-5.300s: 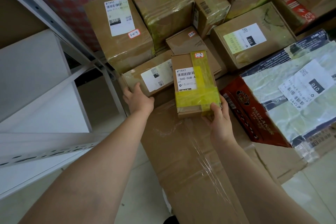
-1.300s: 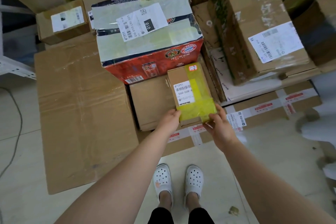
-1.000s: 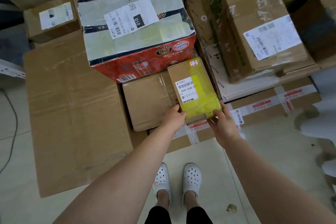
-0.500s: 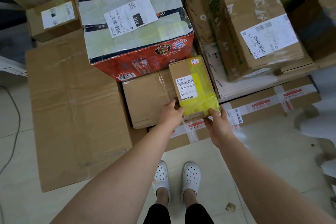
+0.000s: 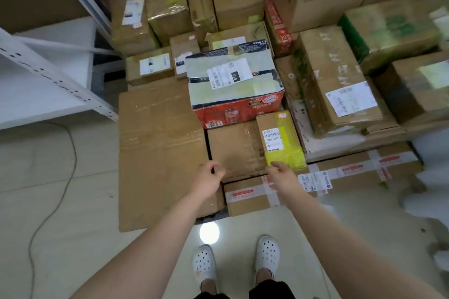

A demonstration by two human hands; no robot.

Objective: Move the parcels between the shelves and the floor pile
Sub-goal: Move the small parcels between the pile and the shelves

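We no longer hold the one yellow-taped parcel [image 5: 279, 139]; it lies at the pile [image 5: 233, 150] front edge, and our left hand [image 5: 208, 178] and right hand [image 5: 283, 173] curl loosely, empty.

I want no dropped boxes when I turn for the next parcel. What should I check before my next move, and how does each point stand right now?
1. Yellow-taped parcel lies flat on the plain brown box: ok.
2. Parcel's label faces up and is readable: ok.
3. Left hand is empty, fingers loosely curled: ok.
4. Right hand's grip is off the parcel: cannot tell; its fingertips sit at the parcel's near edge.
5. Cable on the floor lies apart from the shoes: ok.
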